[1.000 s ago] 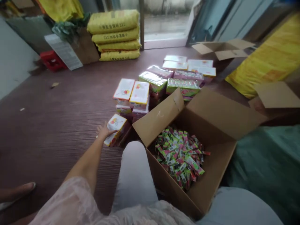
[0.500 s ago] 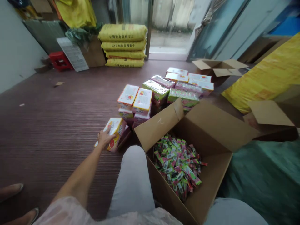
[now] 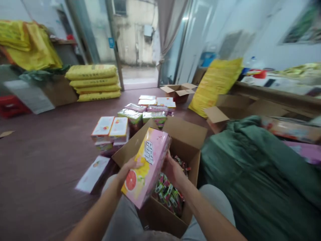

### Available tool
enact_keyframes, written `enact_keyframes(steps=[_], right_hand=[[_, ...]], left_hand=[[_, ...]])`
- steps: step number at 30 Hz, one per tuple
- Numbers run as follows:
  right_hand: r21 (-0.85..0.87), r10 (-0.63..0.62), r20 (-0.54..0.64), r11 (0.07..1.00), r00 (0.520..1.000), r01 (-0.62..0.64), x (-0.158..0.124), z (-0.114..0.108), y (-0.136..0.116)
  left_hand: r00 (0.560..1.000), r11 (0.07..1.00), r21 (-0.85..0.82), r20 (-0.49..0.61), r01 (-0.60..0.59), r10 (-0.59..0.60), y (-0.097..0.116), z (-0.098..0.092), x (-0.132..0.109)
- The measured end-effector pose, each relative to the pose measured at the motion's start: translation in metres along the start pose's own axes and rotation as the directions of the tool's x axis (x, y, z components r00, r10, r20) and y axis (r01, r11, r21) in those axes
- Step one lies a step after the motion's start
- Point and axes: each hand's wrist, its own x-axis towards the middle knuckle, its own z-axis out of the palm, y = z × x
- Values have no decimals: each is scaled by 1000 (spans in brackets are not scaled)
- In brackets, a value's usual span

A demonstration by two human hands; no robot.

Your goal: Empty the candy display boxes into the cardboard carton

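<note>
A pink and yellow carton (image 3: 146, 167) with a grapefruit picture is held up between both my hands over an open cardboard box (image 3: 187, 135). My left hand (image 3: 127, 169) grips its left side and my right hand (image 3: 173, 170) its right side. Inside the cardboard box lie several small green and pink sachets (image 3: 167, 192). Another flat carton (image 3: 94, 174) lies on the floor to the left of the box.
Stacks of similar cartons (image 3: 110, 129) and wrapped packs (image 3: 142, 113) stand on the brown floor behind the box. Yellow sacks (image 3: 92, 82) lie by the doorway. A green cloth bundle (image 3: 253, 174) fills the right. Open empty boxes (image 3: 179, 90) sit further back.
My left hand lifted the carton from the floor and brought it over the box. My right hand came in and took its other side. The camera tilted up.
</note>
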Motion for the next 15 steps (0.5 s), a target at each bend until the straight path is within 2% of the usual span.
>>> enact_keyframes(steps=[2,4,6,8,9,11,13,15], right_hand=[[169,11,51,985,999,-19,5,3,-13],[260,26,106,964,994,-53,4,-7,-21],[308,51,145,947,988,-94,2,-22,-21],[328,67,136,939,989,-108,6,-38,-15],[332,66,102,938,993,-96,10,-46,-11],[318,38,-49,948,998,-21,21,-62,-3],[279,-5,-239,957,971,73,32,-78,4],[238,-30,-367,963,930,125,41,-94,12]], left_hand=[[996,997,-15,52,72,-71,-21,12,15],[980,988,-49,144,146,-138,-33,19,29],[953,970,-101,232,221,-193,-37,24,40],[937,955,-110,253,275,-240,-37,26,50],[940,954,-102,227,282,-253,-36,25,55],[960,963,-53,112,263,-256,-34,20,64],[972,973,51,-70,226,-222,-31,12,72],[954,962,153,-234,225,-186,-29,6,80]])
